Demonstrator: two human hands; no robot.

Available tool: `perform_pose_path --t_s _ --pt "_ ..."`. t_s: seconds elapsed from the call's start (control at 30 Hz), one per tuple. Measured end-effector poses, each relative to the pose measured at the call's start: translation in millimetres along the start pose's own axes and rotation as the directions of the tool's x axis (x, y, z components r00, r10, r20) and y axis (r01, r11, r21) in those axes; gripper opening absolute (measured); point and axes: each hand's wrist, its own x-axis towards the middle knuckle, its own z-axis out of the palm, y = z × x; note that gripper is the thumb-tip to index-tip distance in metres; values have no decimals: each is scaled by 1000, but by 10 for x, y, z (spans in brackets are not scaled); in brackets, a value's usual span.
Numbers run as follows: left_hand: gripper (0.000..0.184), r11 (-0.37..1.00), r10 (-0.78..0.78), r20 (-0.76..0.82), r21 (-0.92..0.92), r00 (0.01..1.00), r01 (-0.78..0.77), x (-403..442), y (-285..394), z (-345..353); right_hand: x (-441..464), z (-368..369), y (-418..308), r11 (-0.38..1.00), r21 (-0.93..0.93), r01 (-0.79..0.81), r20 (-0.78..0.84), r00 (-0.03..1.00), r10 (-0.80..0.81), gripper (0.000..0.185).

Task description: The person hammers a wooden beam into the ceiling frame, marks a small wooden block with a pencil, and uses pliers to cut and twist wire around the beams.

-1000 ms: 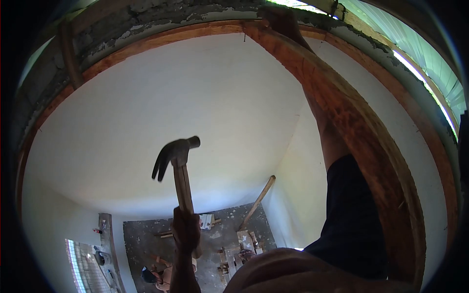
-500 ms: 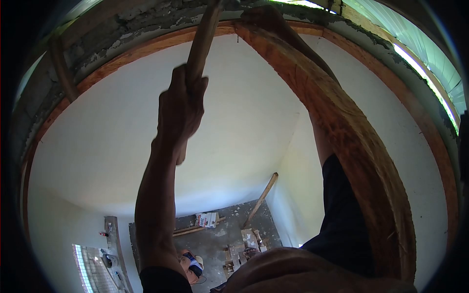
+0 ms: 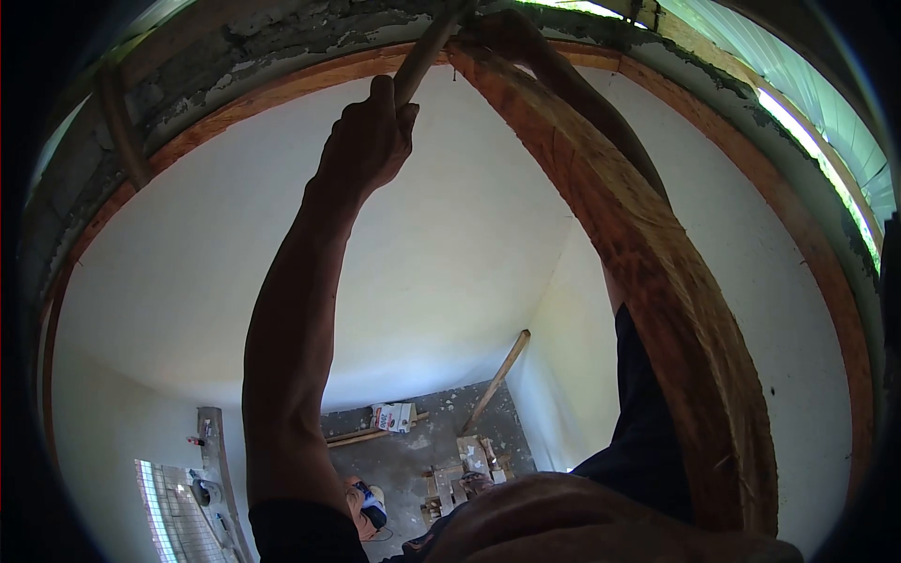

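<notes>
- Judging by the pose, work at the far end of the beam (image 3: pixel 638 225) is under way: it reaches the wall-top timber (image 3: pixel 366 64), so placing looks largely done.
- Fastening there seems unfinished, with both hands raised to that joint; whether any nail has gone in cannot be told.
- The left grip (image 3: pixel 371 141) is closed firmly around the wooden handle of the hammer (image 3: pixel 430 52). The handle slants up and right from that fist; its head is lost in the dark above.
- The right grip (image 3: pixel 497 36) is at the beam's far end, up and to the right of the left grip. Its fingers are too dark to tell whether they clasp the wood or pinch something.
- From just beside the right grip, the beam sweeps down toward the body, passing right of the left grip and in front of the right arm.
- The beam is thick and rough-sawn, reddish-brown with dark streaks on its side and a paler, fibrous upper edge. It looks strongly bowed, probably through lens distortion.
</notes>
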Motion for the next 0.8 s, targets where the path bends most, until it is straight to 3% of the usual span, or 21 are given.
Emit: perform_pose_path --t_s 0.23,0.33,0.43,0.5,0.53,0.6,0.7,0.77,0.8 --pt "27 995 -22 -25 -95 999 20 -71 95 -54 -89 -192 -93 993 109 -35 -28 999 38 23" --pt "26 997 -30 9 -69 1000 30 52 -8 -10 -161 -198 -123 910 399 -113 -13 992 129 24" --pt "27 991 -31 -28 -131 999 27 -123 100 -158 -203 -283 -129 957 213 -196 111 978 175 30" --pt "28 982 -67 -74 -180 995 53 -200 204 -232 -328 -322 -219 973 197 -117 117 989 95 34" --pt "28 993 -41 -40 -116 998 36 -146 138 -180 -376 -335 -269 979 188 -80 123 991 57 36" --pt "29 1000 2 34 9 999 -2 -4 -13 -81 -394 -232 -241 943 308 -129 136 987 91 40" --pt "29 999 36 28 -25 999 -35 -5 54 -200 -364 -97 -117 926 343 -155 117 986 122 44" --pt "29 997 -3 -13 -72 1000 3 -168 222 -343 -407 -45 -71 983 144 -116 0 993 118 44" --pt "28 995 -21 -36 -96 999 17 -203 288 -382 -465 -119 -181 994 -65 -86 -101 992 80 44"
